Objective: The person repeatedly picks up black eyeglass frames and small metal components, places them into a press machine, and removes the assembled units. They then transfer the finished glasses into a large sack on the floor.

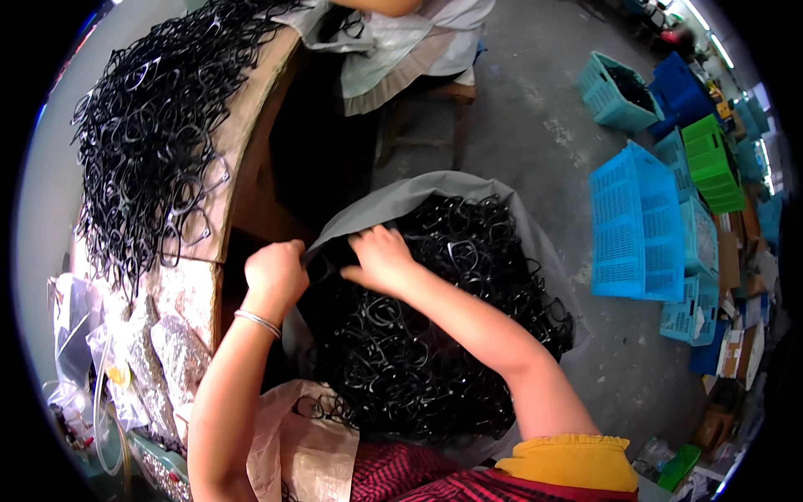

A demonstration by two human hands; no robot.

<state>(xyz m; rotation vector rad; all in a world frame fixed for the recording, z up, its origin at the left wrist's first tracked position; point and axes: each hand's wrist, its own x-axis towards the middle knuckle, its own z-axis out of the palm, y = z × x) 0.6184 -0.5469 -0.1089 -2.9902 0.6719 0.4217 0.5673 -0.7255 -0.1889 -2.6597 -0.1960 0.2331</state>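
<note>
A large grey sack [523,205] stands open in front of me, filled with a heap of black looped plastic pieces [418,351] that look like eyeglass frames. My left hand [278,272], a thin bangle on its wrist, is closed on the left part of the sack's rim. Reaching over the heap, my right hand [383,261] is inside the sack's mouth, close to the rim's inner side. Its thumb sticks out apart from the fingers, and I see nothing held in it. The fingertips are partly hidden against the dark interior.
A wooden table [238,180] at the left bears a big pile of similar black pieces [150,142]. Beyond the sack a person in a pale apron [418,63] sits by a wooden stool [456,105]. Blue crates [636,226] and a green crate [711,163] line the right side.
</note>
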